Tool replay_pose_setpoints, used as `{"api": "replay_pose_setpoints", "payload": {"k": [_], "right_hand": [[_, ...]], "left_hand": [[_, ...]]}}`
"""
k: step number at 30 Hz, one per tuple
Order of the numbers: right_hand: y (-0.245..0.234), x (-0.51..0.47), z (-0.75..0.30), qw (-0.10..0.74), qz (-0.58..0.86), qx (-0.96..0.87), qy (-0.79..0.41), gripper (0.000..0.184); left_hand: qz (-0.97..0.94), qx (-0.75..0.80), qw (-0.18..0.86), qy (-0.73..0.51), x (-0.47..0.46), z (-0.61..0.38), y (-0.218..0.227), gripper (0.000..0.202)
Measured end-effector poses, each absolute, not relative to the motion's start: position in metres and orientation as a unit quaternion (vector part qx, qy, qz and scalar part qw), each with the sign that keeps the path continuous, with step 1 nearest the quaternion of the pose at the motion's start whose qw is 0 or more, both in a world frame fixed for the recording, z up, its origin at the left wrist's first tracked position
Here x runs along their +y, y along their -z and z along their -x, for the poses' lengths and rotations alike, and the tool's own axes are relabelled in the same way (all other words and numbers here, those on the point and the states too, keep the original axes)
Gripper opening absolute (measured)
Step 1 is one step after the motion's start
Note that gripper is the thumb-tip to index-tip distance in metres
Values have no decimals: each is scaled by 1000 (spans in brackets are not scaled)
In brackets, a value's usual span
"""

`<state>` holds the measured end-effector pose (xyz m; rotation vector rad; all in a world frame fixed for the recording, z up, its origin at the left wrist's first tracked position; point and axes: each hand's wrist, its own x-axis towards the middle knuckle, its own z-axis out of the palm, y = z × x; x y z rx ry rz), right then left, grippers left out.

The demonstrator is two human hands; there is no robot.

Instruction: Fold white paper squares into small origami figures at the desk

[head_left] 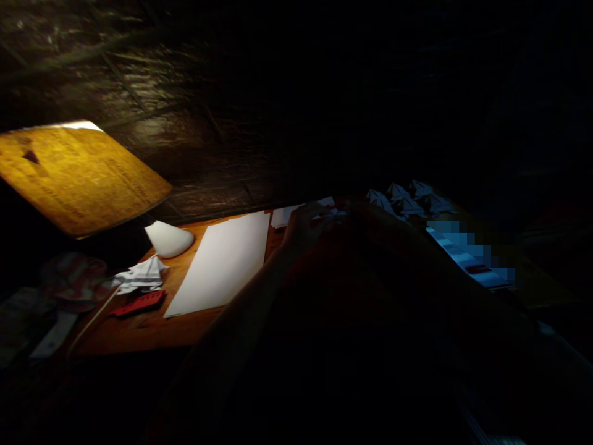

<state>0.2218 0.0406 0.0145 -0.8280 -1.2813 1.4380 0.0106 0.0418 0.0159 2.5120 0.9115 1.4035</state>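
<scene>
My left hand [306, 224] reaches to the back of the wooden table, its fingers bent and closed on a small piece of folded white paper [334, 212]. Opposite it, my right hand [370, 219] is at the paper's right side, but deep shadow hides its fingers. Just beyond the right hand stand several folded paper shapes [407, 206] with pointed tops. A small stack of paper [283, 216] lies to the left of my left hand. Closer to me on that side is a large white sheet [222, 259], lying flat.
A lamp with a yellow shade [78, 176] and white base [169, 239] stands at the left. Near it are crumpled paper [143, 275], a red plastic object [139, 304] and a pale cord [92, 322]. A lit screen [467, 256] is at the right. A dark wall rises behind.
</scene>
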Motion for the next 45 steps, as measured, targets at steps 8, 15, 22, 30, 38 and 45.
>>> {"api": "replay_pose_setpoints", "payload": {"k": [8, 15, 22, 30, 38, 45], "right_hand": [[-9, 42, -216, 535, 279, -603, -523, 33], [-15, 36, -214, 563, 300, -565, -522, 31], [-16, 34, -212, 578, 309, -524, -544, 26], [-10, 37, -210, 569, 310, -543, -534, 30], [-16, 31, -208, 568, 323, -551, -519, 34], [-19, 31, -208, 582, 287, -536, -540, 30]], "left_hand": [[-763, 374, 177, -497, 42, -14, -18, 13], [-707, 372, 281, -531, 49, -20, -9, 14], [-668, 375, 325, -555, 47, -29, -8, 27], [-680, 384, 292, -552, 42, -25, -15, 23], [-671, 379, 312, -555, 44, -27, -14, 27], [-673, 375, 292, -566, 41, -26, -18, 27]]}}
